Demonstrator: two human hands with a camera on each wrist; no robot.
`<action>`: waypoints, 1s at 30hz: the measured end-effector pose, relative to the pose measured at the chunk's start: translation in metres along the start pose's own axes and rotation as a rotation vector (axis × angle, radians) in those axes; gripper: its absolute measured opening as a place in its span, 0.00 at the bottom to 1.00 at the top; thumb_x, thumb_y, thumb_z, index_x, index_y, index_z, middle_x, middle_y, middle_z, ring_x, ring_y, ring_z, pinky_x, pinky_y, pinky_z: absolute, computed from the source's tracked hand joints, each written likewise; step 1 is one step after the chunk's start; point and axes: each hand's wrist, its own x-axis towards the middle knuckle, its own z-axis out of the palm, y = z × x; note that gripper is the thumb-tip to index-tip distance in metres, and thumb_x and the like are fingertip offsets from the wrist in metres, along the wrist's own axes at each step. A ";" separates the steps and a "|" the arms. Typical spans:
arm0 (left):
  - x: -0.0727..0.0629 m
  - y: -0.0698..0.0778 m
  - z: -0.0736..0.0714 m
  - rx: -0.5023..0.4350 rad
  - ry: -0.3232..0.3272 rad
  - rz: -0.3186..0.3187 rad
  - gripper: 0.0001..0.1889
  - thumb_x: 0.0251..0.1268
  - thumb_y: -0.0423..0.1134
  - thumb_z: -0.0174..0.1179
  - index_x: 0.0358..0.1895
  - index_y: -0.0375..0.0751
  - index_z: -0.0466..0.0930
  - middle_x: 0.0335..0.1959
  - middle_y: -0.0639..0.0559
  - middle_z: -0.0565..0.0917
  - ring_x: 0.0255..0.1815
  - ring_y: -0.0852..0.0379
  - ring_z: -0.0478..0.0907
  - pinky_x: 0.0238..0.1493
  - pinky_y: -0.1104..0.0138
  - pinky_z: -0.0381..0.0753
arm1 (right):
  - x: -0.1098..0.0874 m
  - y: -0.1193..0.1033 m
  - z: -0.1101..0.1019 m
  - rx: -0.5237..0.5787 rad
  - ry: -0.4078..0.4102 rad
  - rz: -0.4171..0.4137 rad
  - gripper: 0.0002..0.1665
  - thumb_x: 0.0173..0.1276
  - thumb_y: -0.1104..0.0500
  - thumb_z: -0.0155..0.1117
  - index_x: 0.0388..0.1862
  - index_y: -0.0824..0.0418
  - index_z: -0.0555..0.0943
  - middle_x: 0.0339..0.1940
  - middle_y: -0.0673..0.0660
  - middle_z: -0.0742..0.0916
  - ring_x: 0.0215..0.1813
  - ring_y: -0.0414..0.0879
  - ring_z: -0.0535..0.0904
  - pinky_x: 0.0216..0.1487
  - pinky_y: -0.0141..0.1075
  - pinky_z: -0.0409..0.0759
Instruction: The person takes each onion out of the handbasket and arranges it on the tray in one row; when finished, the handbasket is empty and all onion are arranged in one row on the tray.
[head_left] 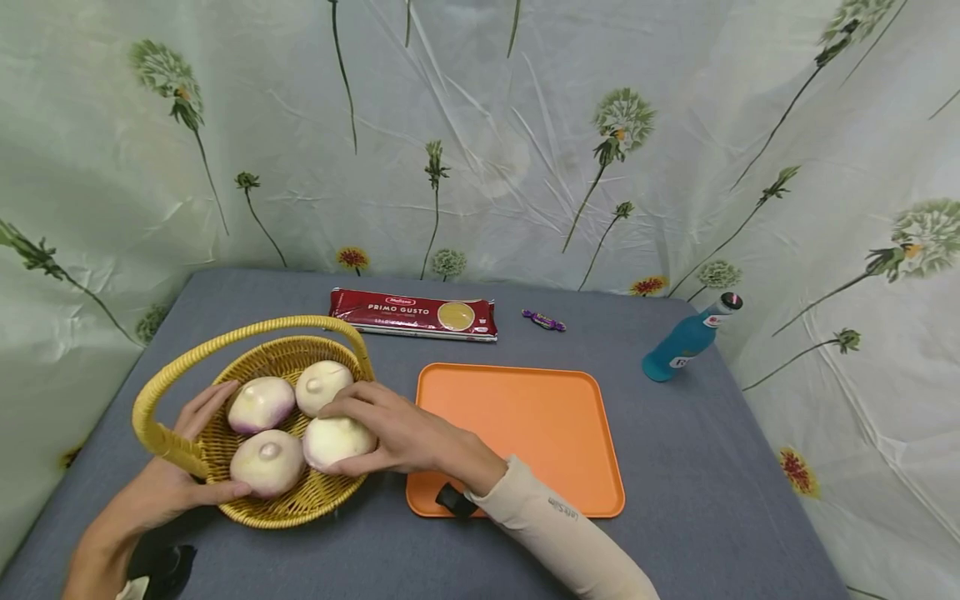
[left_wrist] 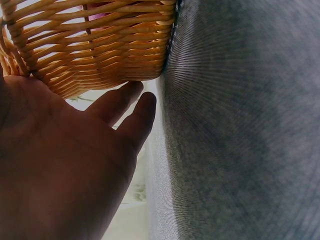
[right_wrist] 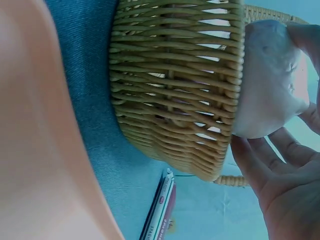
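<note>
A yellow wicker basket [head_left: 337, 492] with a tall arched handle stands on the left of the table. Several white turnips with purple tinges, one of them a front-left turnip [head_left: 268, 463], lie inside it. My left hand [head_left: 168, 483] holds the basket's left side, its thumb over the rim beside that turnip. From below, the left wrist view shows the palm against the wicker [left_wrist: 100, 55]. At the right rim, my right hand [head_left: 405, 429] grips another turnip [head_left: 333, 442] between thumb and fingers. In the right wrist view this turnip [right_wrist: 272, 85] protrudes above the rim.
An orange tray [head_left: 517, 433] lies right of the basket, under my right forearm. Behind are a red spaghetti packet [head_left: 412, 317] and a purple-wrapped candy [head_left: 543, 321]. A blue bottle [head_left: 682, 343] stands at the far right. Floral cloth [head_left: 495, 167] hangs behind the table.
</note>
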 end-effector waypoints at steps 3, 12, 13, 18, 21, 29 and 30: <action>0.000 0.000 0.001 0.000 -0.002 -0.003 0.66 0.31 0.27 0.80 0.80 0.37 0.48 0.79 0.50 0.46 0.77 0.71 0.38 0.63 0.87 0.40 | -0.003 -0.001 -0.001 0.013 0.034 -0.025 0.34 0.61 0.50 0.76 0.64 0.56 0.76 0.62 0.54 0.77 0.62 0.44 0.70 0.61 0.24 0.66; 0.000 0.002 0.001 0.000 -0.004 -0.004 0.66 0.31 0.26 0.80 0.80 0.36 0.47 0.79 0.51 0.45 0.77 0.71 0.38 0.63 0.87 0.40 | -0.016 -0.010 -0.013 -0.020 0.082 -0.017 0.32 0.63 0.48 0.74 0.64 0.54 0.76 0.65 0.52 0.76 0.64 0.42 0.68 0.62 0.22 0.65; 0.000 0.002 0.001 0.001 -0.003 -0.004 0.66 0.31 0.26 0.80 0.80 0.36 0.47 0.79 0.51 0.45 0.77 0.71 0.38 0.63 0.87 0.40 | -0.017 -0.010 -0.014 -0.022 0.087 -0.013 0.32 0.63 0.48 0.74 0.64 0.54 0.76 0.65 0.52 0.76 0.64 0.42 0.68 0.61 0.22 0.66; 0.000 0.002 0.001 0.007 -0.001 0.003 0.66 0.31 0.26 0.80 0.80 0.36 0.47 0.79 0.49 0.45 0.77 0.71 0.38 0.63 0.87 0.40 | -0.025 -0.008 -0.019 -0.010 0.109 -0.001 0.32 0.62 0.48 0.75 0.64 0.54 0.76 0.66 0.51 0.77 0.62 0.42 0.68 0.61 0.24 0.67; -0.001 0.002 0.000 0.013 0.002 0.003 0.67 0.30 0.26 0.80 0.80 0.36 0.47 0.79 0.50 0.45 0.77 0.71 0.39 0.63 0.87 0.40 | -0.030 -0.006 -0.021 0.002 0.116 0.008 0.32 0.63 0.49 0.74 0.64 0.54 0.76 0.67 0.52 0.78 0.64 0.43 0.69 0.61 0.27 0.68; 0.000 0.001 0.000 0.021 0.006 0.002 0.67 0.29 0.27 0.81 0.80 0.37 0.48 0.79 0.52 0.46 0.77 0.71 0.38 0.63 0.87 0.39 | -0.046 0.000 -0.028 -0.018 0.135 0.049 0.32 0.64 0.48 0.73 0.64 0.54 0.76 0.66 0.50 0.79 0.66 0.43 0.70 0.64 0.33 0.70; 0.000 0.002 0.000 0.019 0.005 0.003 0.67 0.29 0.27 0.81 0.80 0.37 0.48 0.79 0.52 0.46 0.77 0.71 0.38 0.63 0.87 0.39 | -0.049 0.001 -0.028 -0.019 0.142 0.052 0.32 0.64 0.48 0.73 0.64 0.54 0.76 0.65 0.50 0.80 0.66 0.43 0.71 0.63 0.33 0.70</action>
